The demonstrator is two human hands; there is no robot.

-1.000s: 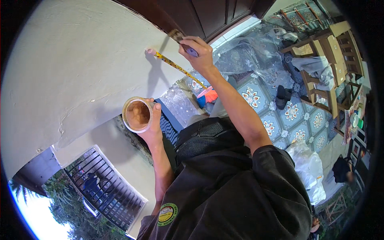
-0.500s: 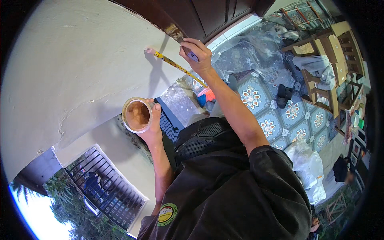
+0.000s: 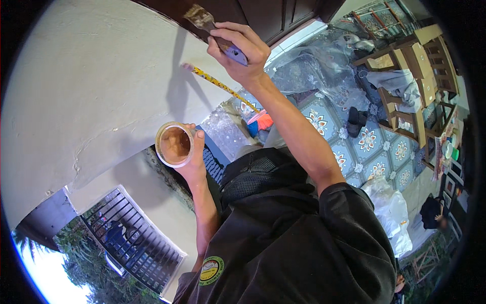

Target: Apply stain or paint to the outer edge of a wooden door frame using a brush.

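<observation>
My left hand grips a round, clear plastic tub with brown liquid inside, its open mouth facing up. Raised at the top, my right hand is closed around the handle of a paintbrush. The brush's bristles, stained tan and brown, lie over the edge of a dark brown panelled door, beside the cream wall. I cannot tell whether the bristles touch the wood. Below my right hand, a broom with a yellow patterned stick leans toward the wall.
Clear plastic sheeting covers part of the patterned tile floor. Dark slippers lie on the tiles. Wooden furniture with a grey cloth and cardboard stands at right, near a white plastic bag. A barred railing is at lower left.
My right hand has moved up and left with the paintbrush, whose bristles are now farther along the dark wood. My left hand holds the tub in nearly the same place.
</observation>
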